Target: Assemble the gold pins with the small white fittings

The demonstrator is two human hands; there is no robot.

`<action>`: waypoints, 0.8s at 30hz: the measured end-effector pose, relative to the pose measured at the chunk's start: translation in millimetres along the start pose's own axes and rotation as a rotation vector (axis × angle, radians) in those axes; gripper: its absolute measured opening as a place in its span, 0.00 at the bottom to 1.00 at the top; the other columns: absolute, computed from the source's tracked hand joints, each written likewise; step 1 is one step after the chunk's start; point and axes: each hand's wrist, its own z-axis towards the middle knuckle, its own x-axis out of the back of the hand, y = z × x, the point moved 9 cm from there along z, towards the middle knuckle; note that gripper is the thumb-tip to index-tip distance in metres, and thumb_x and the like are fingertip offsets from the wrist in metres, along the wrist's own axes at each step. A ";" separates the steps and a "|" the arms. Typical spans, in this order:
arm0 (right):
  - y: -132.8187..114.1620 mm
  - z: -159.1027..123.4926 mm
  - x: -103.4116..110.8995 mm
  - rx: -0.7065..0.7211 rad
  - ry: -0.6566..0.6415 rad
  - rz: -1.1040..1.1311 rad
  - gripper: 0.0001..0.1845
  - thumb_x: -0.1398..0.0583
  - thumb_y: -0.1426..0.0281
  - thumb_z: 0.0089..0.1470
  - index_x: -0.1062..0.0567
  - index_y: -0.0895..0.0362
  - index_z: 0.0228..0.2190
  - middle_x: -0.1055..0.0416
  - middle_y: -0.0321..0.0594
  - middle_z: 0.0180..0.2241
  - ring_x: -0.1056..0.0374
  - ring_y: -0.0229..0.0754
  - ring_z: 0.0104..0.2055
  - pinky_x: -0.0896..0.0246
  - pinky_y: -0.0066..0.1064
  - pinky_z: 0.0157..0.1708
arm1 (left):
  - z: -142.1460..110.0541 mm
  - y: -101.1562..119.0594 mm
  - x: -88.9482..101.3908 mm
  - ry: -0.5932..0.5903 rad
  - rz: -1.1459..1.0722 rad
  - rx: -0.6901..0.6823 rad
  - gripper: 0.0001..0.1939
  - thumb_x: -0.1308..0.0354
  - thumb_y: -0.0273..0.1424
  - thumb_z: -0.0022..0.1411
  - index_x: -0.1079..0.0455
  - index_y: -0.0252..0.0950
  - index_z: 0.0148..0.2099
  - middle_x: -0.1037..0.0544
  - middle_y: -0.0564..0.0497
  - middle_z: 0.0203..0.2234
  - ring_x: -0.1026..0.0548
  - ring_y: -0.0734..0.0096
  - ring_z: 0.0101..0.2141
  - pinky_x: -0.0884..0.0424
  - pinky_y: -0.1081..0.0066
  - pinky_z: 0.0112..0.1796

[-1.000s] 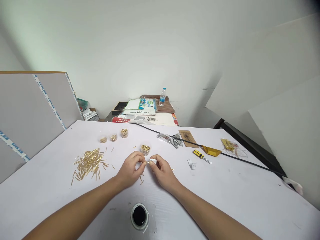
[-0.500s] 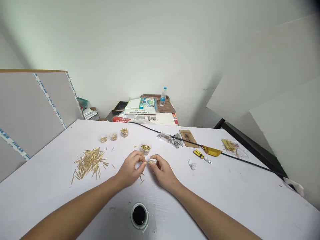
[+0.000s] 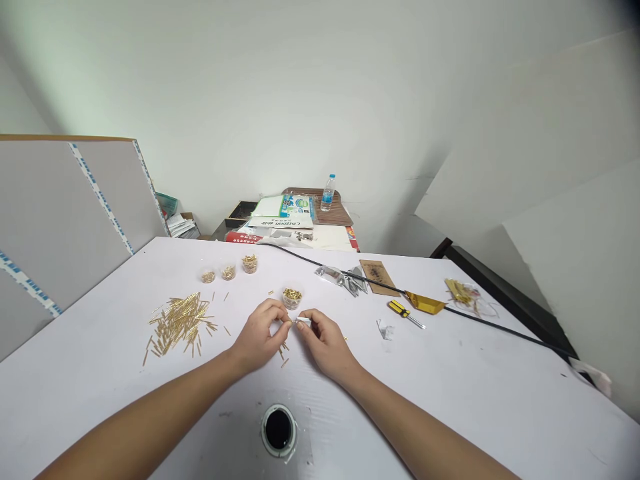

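My left hand (image 3: 263, 333) is closed in a pinch, its fingertips on a tiny brass-coloured piece that is mostly hidden. Facing it, my right hand (image 3: 325, 343) grips a small white block (image 3: 304, 319) between thumb and fingers. A narrow gap separates the two sets of fingertips. Just beyond them stands a small clear cup of brass parts (image 3: 291, 297). A few thin brass pins (image 3: 284, 363) lie on the table below the hands. Off to the left spreads a large pile of brass pins (image 3: 181, 325).
Three small cups (image 3: 229, 272) of brass parts stand at the back left. A round pot with black contents (image 3: 279, 430) is near the front. On the right lie a yellow-black screwdriver (image 3: 406, 313), a brown card (image 3: 379, 277), silvery packets (image 3: 354, 281) and a long black cable (image 3: 493, 324).
My fingertips have drawn slightly apart, and the brass piece between them shows less than before. The view has shifted a little; the things on the table stay put.
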 end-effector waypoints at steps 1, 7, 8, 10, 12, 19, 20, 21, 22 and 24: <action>1.1 0.1 -0.2 -0.003 -0.001 0.007 0.15 0.43 0.58 0.60 0.25 0.57 0.38 0.30 0.37 0.28 0.40 0.40 0.28 0.44 0.31 0.30 | -0.1 -0.3 0.0 0.000 -0.002 0.000 0.03 0.45 0.26 0.67 0.32 0.37 0.37 0.27 0.48 0.39 0.27 0.67 0.43 0.30 0.65 0.47; 5.8 0.7 -1.1 -0.034 -0.012 0.079 0.17 0.41 0.56 0.59 0.24 0.57 0.39 0.28 0.38 0.30 0.37 0.41 0.30 0.42 0.31 0.32 | -0.2 0.9 0.9 0.007 0.011 -0.021 0.03 0.45 0.25 0.66 0.32 0.37 0.38 0.28 0.48 0.39 0.27 0.67 0.42 0.30 0.65 0.46; 5.7 0.7 -1.1 -0.036 -0.013 0.086 0.17 0.41 0.56 0.59 0.24 0.57 0.39 0.28 0.38 0.30 0.37 0.41 0.31 0.42 0.32 0.32 | -0.2 1.3 0.9 0.007 0.014 -0.025 0.03 0.45 0.25 0.66 0.32 0.37 0.38 0.28 0.48 0.39 0.27 0.67 0.42 0.29 0.65 0.46; 5.2 0.7 -0.8 -0.034 -0.010 0.082 0.17 0.41 0.56 0.59 0.23 0.57 0.38 0.28 0.38 0.30 0.37 0.41 0.30 0.43 0.32 0.31 | 0.0 1.6 0.8 0.008 0.018 -0.030 0.03 0.45 0.25 0.66 0.32 0.37 0.38 0.27 0.48 0.39 0.27 0.67 0.42 0.29 0.65 0.46; 4.6 0.6 0.1 -0.031 0.000 0.062 0.17 0.41 0.57 0.58 0.23 0.57 0.37 0.29 0.38 0.29 0.38 0.41 0.29 0.44 0.31 0.30 | 0.0 1.7 0.9 0.011 0.018 -0.034 0.03 0.45 0.25 0.66 0.32 0.37 0.38 0.27 0.48 0.39 0.27 0.67 0.42 0.29 0.65 0.46; 3.9 0.2 1.4 -0.023 0.015 0.024 0.16 0.42 0.58 0.58 0.23 0.57 0.37 0.29 0.38 0.29 0.39 0.40 0.29 0.44 0.31 0.30 | 0.1 1.2 -0.3 -0.002 0.010 -0.029 0.03 0.45 0.25 0.66 0.32 0.37 0.38 0.27 0.48 0.39 0.27 0.67 0.42 0.29 0.65 0.46; 3.7 0.1 1.3 -0.024 0.013 0.016 0.16 0.43 0.58 0.58 0.24 0.57 0.38 0.29 0.38 0.29 0.39 0.40 0.28 0.44 0.31 0.29 | 0.1 1.0 -0.5 -0.003 0.010 -0.026 0.03 0.45 0.25 0.66 0.32 0.37 0.38 0.28 0.48 0.39 0.27 0.67 0.42 0.29 0.65 0.46; 3.5 0.1 1.2 -0.024 0.010 0.003 0.16 0.43 0.58 0.58 0.24 0.58 0.38 0.30 0.37 0.28 0.40 0.40 0.28 0.45 0.31 0.29 | 0.0 0.9 -0.8 -0.005 0.012 -0.027 0.03 0.45 0.24 0.66 0.32 0.37 0.38 0.27 0.48 0.39 0.27 0.67 0.42 0.30 0.65 0.46; 3.3 0.0 1.1 -0.026 0.008 -0.011 0.16 0.43 0.58 0.58 0.24 0.58 0.38 0.30 0.37 0.28 0.40 0.40 0.28 0.45 0.31 0.29 | -0.1 0.9 -1.3 -0.008 0.016 -0.029 0.03 0.44 0.24 0.66 0.32 0.37 0.38 0.27 0.48 0.39 0.27 0.66 0.43 0.30 0.65 0.46; 2.5 -0.1 0.9 -0.029 0.003 -0.033 0.16 0.44 0.58 0.58 0.24 0.58 0.37 0.31 0.36 0.27 0.41 0.39 0.27 0.46 0.31 0.28 | -0.3 1.0 -2.3 -0.016 0.032 -0.037 0.03 0.44 0.24 0.65 0.31 0.37 0.39 0.27 0.48 0.39 0.28 0.66 0.43 0.30 0.64 0.47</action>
